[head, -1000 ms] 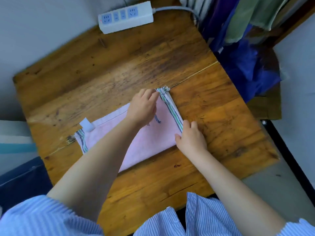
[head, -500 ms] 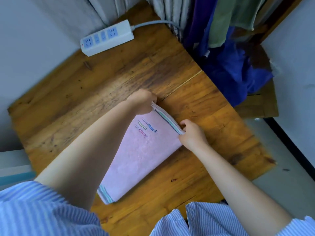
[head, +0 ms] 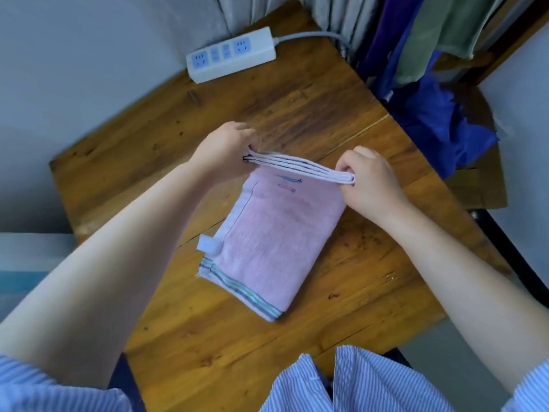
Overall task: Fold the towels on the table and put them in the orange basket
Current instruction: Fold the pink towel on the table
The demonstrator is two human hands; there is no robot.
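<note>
Towel [head: 267, 239] now lifted higher by left hand [head: 225, 150] and right hand [head: 371, 185].

no readable text, white tag [head: 208, 244] on pink towel [head: 267, 239] blank, power strip [head: 231, 55] unmarked

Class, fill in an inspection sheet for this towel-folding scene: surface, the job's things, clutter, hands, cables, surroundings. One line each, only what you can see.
Surface: wooden table, scuffed, with a seam running across it.
Job's things: pink towel, folded into layers, far edge lifted, striped near end lying on the table; orange basket not seen.
Clutter: white power strip at the table's far edge.
Hands: left hand and right hand each grip a far corner of the towel.
Cables: grey cord runs from the strip toward the curtain.
Surroundings: grey wall; blue cloth heaped beside the table.
</note>
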